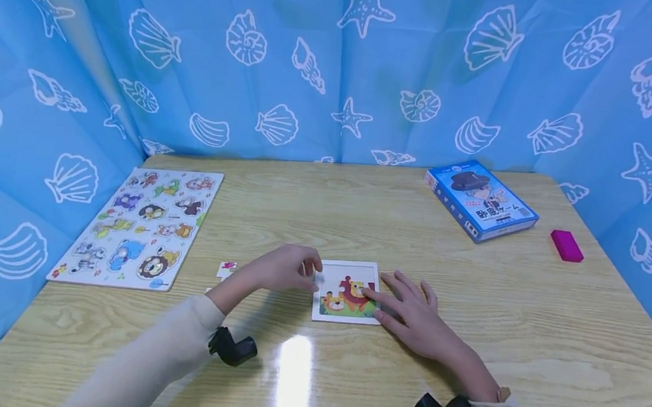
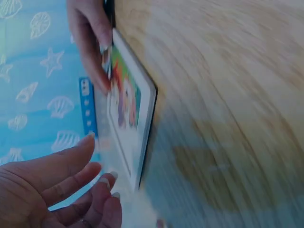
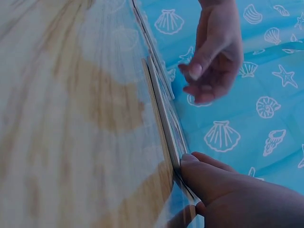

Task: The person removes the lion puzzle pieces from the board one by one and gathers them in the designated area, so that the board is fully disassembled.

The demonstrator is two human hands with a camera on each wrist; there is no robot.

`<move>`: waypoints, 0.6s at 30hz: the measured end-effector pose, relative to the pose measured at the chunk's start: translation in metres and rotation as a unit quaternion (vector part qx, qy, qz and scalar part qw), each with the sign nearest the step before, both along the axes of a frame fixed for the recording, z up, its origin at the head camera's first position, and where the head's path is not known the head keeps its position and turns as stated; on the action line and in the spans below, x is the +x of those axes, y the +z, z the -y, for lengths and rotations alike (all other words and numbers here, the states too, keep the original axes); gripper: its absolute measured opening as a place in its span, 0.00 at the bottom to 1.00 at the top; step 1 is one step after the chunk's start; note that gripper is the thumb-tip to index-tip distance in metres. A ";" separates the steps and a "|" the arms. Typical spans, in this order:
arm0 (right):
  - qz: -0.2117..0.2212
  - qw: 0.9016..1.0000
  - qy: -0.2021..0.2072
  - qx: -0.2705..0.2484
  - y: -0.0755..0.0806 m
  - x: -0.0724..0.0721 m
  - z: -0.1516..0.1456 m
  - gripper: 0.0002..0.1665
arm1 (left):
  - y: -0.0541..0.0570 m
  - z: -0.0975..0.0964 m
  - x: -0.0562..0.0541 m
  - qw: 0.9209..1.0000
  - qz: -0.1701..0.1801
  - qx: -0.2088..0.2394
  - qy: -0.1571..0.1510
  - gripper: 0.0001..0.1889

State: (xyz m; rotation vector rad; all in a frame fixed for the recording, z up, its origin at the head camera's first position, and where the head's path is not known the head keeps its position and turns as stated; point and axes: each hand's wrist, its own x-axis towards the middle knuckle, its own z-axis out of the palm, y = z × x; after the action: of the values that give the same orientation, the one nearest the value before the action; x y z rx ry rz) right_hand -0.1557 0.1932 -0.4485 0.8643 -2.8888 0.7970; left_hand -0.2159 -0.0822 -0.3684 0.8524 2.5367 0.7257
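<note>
A small white-framed jigsaw puzzle lies flat on the table, part of its picture of orange animals on grass filled in along the bottom and right. My right hand rests at its right side, the index finger reaching onto the picture and the thumb at the frame's edge. Over the left edge hovers my left hand, its fingers loosely bent. In the left wrist view, nothing shows between the left hand's fingers. Partly hidden by the left forearm, a loose puzzle piece lies on the table.
A larger animal puzzle board lies at the left. Toward the back right sits a blue game box, with a magenta block beside it. A blue shell-patterned curtain hangs behind the wooden table.
</note>
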 end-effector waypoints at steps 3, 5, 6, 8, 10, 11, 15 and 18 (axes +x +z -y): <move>0.000 1.000 0.000 0.002 -0.001 -0.001 0.000 0.23 | -0.005 -0.015 -0.002 1.000 0.006 -0.001 -0.008 0.16; 0.000 1.000 0.002 0.003 -0.001 -0.001 0.000 0.23 | -0.009 -0.023 -0.003 1.000 0.012 -0.009 -0.007 0.18; 0.000 1.000 0.002 0.002 -0.001 -0.001 0.000 0.23 | -0.011 -0.026 -0.003 1.000 0.012 -0.014 -0.007 0.19; 0.000 1.000 0.001 0.000 -0.001 -0.001 0.000 0.23 | -0.015 -0.032 -0.004 1.000 0.022 -0.022 -0.005 0.21; 0.001 1.000 0.001 -0.002 -0.001 -0.001 0.000 0.23 | -0.017 -0.037 -0.004 0.999 0.031 -0.031 0.000 0.23; 0.001 1.000 0.001 -0.003 -0.001 -0.001 -0.001 0.23 | -0.017 -0.040 -0.004 0.999 0.038 -0.032 0.004 0.24; 0.001 1.000 0.002 -0.006 -0.001 0.000 -0.001 0.22 | -0.019 -0.046 -0.003 0.998 0.057 -0.033 0.021 0.25; 0.004 1.000 0.003 -0.007 -0.001 0.001 -0.001 0.22 | -0.021 -0.048 -0.002 0.998 0.055 -0.033 0.027 0.25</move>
State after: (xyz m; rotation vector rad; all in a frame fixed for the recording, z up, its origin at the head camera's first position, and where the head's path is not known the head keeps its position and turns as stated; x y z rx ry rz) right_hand -0.1549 0.1939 -0.4494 0.8708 -2.8860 0.8221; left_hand -0.2175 -0.0339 -0.3895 0.7043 2.4803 0.6825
